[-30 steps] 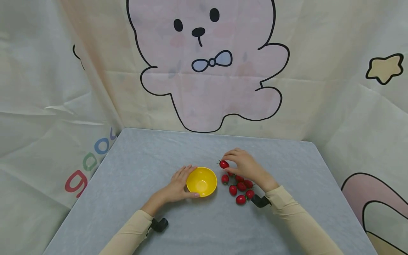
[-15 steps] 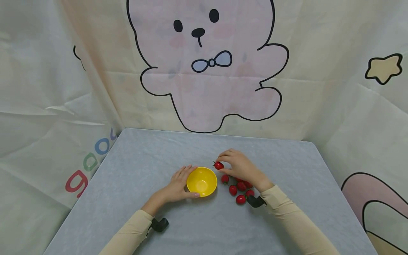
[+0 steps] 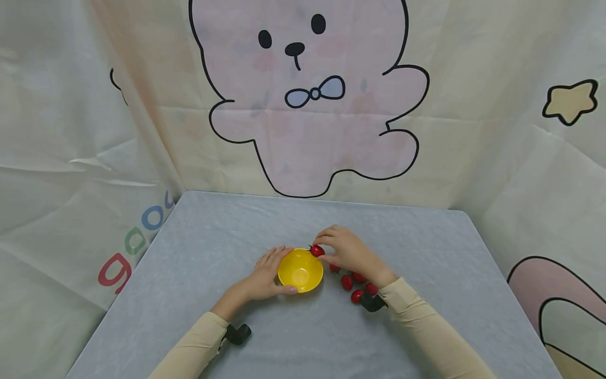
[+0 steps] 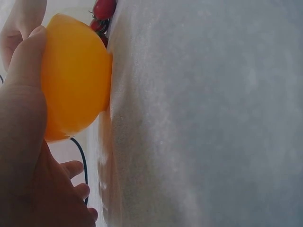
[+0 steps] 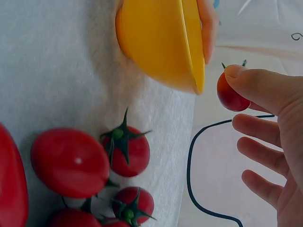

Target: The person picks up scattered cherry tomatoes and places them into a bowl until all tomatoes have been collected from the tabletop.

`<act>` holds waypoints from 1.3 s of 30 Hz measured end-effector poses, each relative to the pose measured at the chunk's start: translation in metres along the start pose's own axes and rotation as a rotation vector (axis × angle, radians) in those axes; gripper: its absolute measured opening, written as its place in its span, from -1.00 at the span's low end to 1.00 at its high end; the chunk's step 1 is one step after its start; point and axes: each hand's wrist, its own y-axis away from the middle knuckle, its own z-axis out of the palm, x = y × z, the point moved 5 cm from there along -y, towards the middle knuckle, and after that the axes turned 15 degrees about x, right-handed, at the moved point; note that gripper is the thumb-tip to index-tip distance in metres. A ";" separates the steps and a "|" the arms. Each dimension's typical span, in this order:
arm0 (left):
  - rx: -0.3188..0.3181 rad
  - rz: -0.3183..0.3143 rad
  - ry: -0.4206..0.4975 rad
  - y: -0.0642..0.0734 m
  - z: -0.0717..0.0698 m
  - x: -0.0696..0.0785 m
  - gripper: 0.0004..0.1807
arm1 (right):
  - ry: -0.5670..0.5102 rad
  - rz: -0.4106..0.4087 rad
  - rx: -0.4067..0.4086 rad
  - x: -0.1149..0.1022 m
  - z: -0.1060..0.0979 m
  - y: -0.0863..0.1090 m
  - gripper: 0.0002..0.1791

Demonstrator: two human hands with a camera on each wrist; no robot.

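Note:
A small yellow bowl point(image 3: 301, 271) stands upright on the table, and nothing shows inside it. My left hand point(image 3: 266, 276) holds its left side, with the thumb at the near rim and the fingers along the far side; in the left wrist view the thumb lies against the bowl point(image 4: 75, 80). My right hand point(image 3: 347, 250) pinches a red cherry tomato point(image 5: 231, 94) between thumb and fingers, its green stalk end pointing left in the head view. That tomato point(image 3: 316, 251) is at the bowl's far right rim, a little above it in the right wrist view.
Several more cherry tomatoes point(image 3: 347, 283) lie loose right of the bowl, partly hidden under my right hand and wrist. A grey-blue cloth covers the table point(image 3: 227, 221). A printed curtain point(image 3: 303, 152) hangs behind it and at both sides.
My right hand has carried the cherry tomato leftward and slightly nearer, from above the loose tomatoes to the bowl's rim. The left hand and bowl have stayed in place.

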 end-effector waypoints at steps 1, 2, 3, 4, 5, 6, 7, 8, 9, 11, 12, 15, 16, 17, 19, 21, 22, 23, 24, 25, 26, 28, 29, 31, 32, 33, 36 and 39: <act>-0.002 -0.001 -0.001 0.000 0.000 0.000 0.18 | -0.001 0.002 -0.004 -0.001 0.001 0.000 -0.63; 0.001 0.003 0.000 0.000 0.000 0.000 0.18 | -0.005 0.001 -0.004 -0.002 0.002 0.000 -0.62; 0.002 0.006 0.002 0.001 -0.001 0.001 0.17 | -0.009 0.003 -0.007 -0.003 0.003 0.000 -0.63; 0.004 0.011 0.007 0.001 -0.001 0.002 0.17 | -0.011 0.002 -0.010 -0.004 0.004 0.000 -0.63; 0.006 0.014 0.010 0.001 -0.001 0.002 0.16 | -0.009 -0.001 -0.014 -0.005 0.005 0.000 -0.63; 0.002 0.013 0.009 0.001 -0.002 0.002 0.15 | -0.009 -0.006 -0.015 -0.006 0.006 0.000 -0.63; -0.001 0.013 0.010 0.001 -0.002 0.002 0.15 | -0.010 -0.009 -0.017 -0.006 0.007 0.000 -0.63; -0.001 0.014 0.012 0.001 -0.002 0.003 0.15 | -0.015 -0.010 -0.020 -0.007 0.008 0.001 -0.63; 0.000 0.015 0.012 0.001 -0.002 0.003 0.15 | -0.017 -0.009 -0.023 -0.008 0.009 0.001 -0.63; 0.003 0.018 0.007 0.002 -0.002 0.003 0.16 | -0.026 -0.007 -0.024 -0.009 0.010 0.001 -0.62; 0.006 0.020 0.009 0.002 -0.002 0.003 0.16 | -0.035 -0.006 -0.023 -0.009 0.010 0.001 -0.62; 0.007 0.022 0.002 0.002 -0.001 0.003 0.17 | -0.045 0.000 -0.024 -0.011 0.012 0.001 -0.61; 0.007 0.024 0.002 0.002 -0.001 0.003 0.17 | -0.043 0.000 -0.024 -0.011 0.014 0.001 -0.61; 0.006 0.023 0.003 0.002 -0.001 0.003 0.17 | -0.042 -0.002 -0.022 -0.012 0.015 0.001 -0.61; 0.010 0.024 0.007 0.003 -0.001 0.003 0.17 | -0.034 -0.008 -0.018 -0.012 0.017 0.002 -0.62; 0.005 0.022 0.005 0.003 -0.001 0.003 0.17 | -0.031 -0.011 -0.013 -0.012 0.019 0.002 -0.62; 0.004 0.020 0.004 0.003 -0.001 0.003 0.17 | -0.034 -0.013 -0.009 -0.013 0.020 0.002 -0.63; 0.001 0.017 0.004 0.003 -0.001 0.003 0.16 | -0.035 -0.014 -0.006 -0.013 0.021 0.002 -0.63; -0.001 0.015 0.002 0.003 -0.001 0.003 0.16 | -0.037 -0.010 -0.007 -0.013 0.022 0.002 -0.64; -0.005 0.011 0.002 0.002 -0.001 0.002 0.17 | -0.037 -0.006 -0.008 -0.013 0.023 0.002 -0.64; -0.009 0.007 0.002 0.002 -0.001 0.002 0.17 | -0.039 -0.001 -0.009 -0.013 0.023 0.002 -0.64; -0.004 0.008 0.008 0.002 -0.001 0.002 0.16 | -0.038 0.008 -0.013 -0.013 0.024 0.003 -0.63; -0.002 0.011 0.009 0.002 -0.001 0.002 0.16 | -0.033 0.016 -0.018 -0.013 0.025 0.003 -0.62; 0.005 0.016 0.011 0.003 -0.001 0.003 0.16 | -0.025 0.026 -0.025 -0.013 0.026 0.004 -0.60; 0.007 0.020 0.011 0.003 -0.001 0.003 0.15 | -0.024 0.032 -0.028 -0.013 0.027 0.004 -0.60; 0.011 0.022 0.011 0.003 -0.001 0.004 0.14 | -0.025 0.034 -0.027 -0.014 0.027 0.005 -0.59; 0.015 0.022 0.008 0.004 -0.002 0.004 0.13 | -0.044 0.040 -0.025 -0.014 0.029 0.005 -0.58; 0.018 0.026 -0.001 0.003 -0.002 0.005 0.13 | -0.059 0.052 -0.027 -0.014 0.032 0.006 -0.57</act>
